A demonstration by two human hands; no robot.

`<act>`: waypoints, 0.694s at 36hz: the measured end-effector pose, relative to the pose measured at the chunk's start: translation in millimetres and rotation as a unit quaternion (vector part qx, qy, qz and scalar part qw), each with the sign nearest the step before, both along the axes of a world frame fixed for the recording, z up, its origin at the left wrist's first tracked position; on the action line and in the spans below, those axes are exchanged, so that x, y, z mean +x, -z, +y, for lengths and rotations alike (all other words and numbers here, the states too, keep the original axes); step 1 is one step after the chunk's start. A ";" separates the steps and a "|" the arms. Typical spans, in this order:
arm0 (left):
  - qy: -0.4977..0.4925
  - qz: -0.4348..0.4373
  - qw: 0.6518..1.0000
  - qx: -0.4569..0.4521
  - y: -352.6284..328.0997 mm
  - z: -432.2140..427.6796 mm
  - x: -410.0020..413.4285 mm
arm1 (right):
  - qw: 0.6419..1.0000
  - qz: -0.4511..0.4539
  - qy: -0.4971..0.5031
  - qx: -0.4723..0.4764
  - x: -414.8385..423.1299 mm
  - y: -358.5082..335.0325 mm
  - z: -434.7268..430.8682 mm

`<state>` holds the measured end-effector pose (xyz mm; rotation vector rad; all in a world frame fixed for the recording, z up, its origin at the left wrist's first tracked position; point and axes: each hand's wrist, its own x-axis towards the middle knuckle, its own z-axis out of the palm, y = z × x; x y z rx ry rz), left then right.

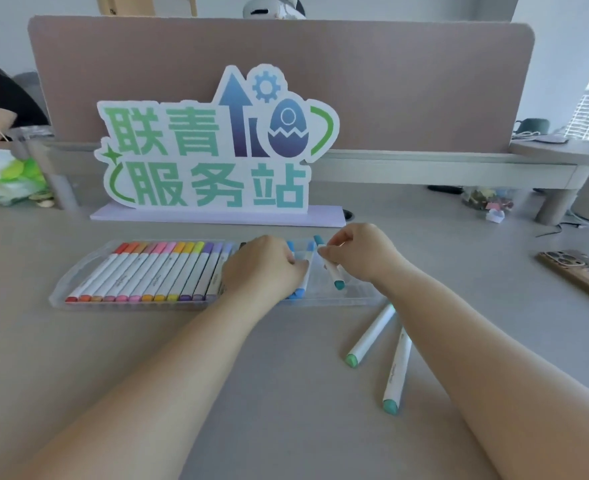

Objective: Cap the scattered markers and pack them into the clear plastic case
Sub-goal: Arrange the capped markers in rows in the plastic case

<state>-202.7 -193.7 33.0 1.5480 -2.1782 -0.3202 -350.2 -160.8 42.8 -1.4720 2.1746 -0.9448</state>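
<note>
Two green markers loose beside right forearm | right hand pinching teal marker over case

The left hand covers the middle of the case, so the markers under it cannot be counted and their colours are hidden. The blue markers show only their ends past the knuckles. The right hand hides the upper barrel of the teal marker; the exact grip of the fingertips on it is too small to tell. The right forearm crosses over the far tips of the two loose markers. The printing on the barrels is too small to read. At the counter's right edge, the phone is cut off by the frame. The things under the shelf are blurred.
</note>
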 end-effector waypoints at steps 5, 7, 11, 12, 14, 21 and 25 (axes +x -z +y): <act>0.078 0.071 0.994 0.000 3.3 -10.6 8.1 | 1.000 0.002 0.016 -0.015 -8.0 3.1 -0.7; 0.068 0.069 0.995 0.014 7.1 -14.7 9.9 | 1.000 -0.002 0.015 -0.011 -9.2 5.7 -0.1; 0.051 0.085 0.994 0.040 8.2 -10.5 2.6 | 1.000 -0.003 0.014 -0.014 -8.0 7.8 -1.7; 0.052 0.081 0.995 0.035 7.9 -9.7 -0.1 | 1.000 -0.004 0.014 -0.015 -7.8 8.1 -2.3; 0.055 0.068 0.996 0.026 8.6 -9.3 -4.6 | 1.000 -0.002 0.012 -0.014 -7.9 9.1 -3.2; 0.025 0.025 0.997 -0.064 14.7 -7.9 -9.1 | 1.000 -0.013 0.014 -0.017 -8.2 8.9 -3.3; 0.012 0.001 0.996 -0.089 15.5 -8.9 -9.1 | 0.999 -0.024 0.021 -0.027 -8.9 9.2 -2.9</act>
